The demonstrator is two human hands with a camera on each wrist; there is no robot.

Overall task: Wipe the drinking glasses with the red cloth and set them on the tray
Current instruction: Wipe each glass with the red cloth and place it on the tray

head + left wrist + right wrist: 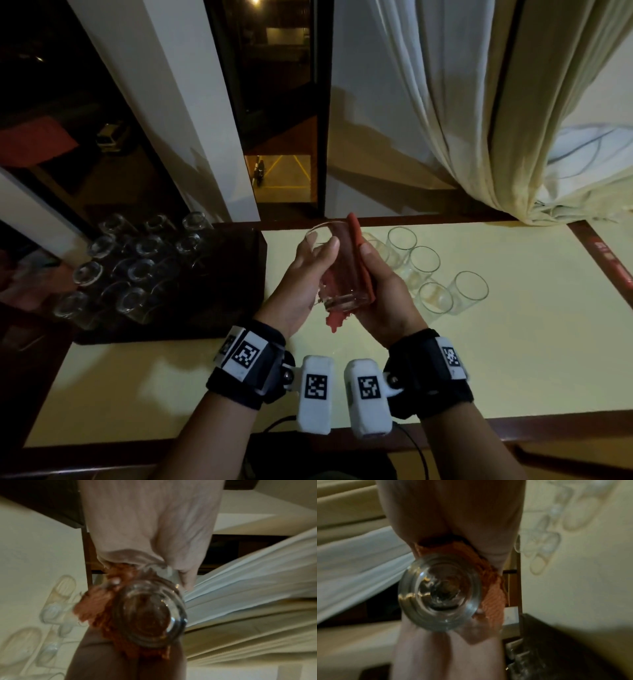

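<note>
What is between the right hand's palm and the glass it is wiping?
The red cloth lies between the right hand and the glass, running along its side; the head view shows this best.

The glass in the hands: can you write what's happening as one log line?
step: wiping | left hand: grips glass | right hand: presses red cloth on glass | tray: holds wiped glasses | table: glasses waiting

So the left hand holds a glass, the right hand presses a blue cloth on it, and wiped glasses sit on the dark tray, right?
Not quite: the cloth is red, not blue, as the head view shows. The left hand does hold the glass, the right hand presses the cloth on it, and glasses sit on the dark tray.
</note>
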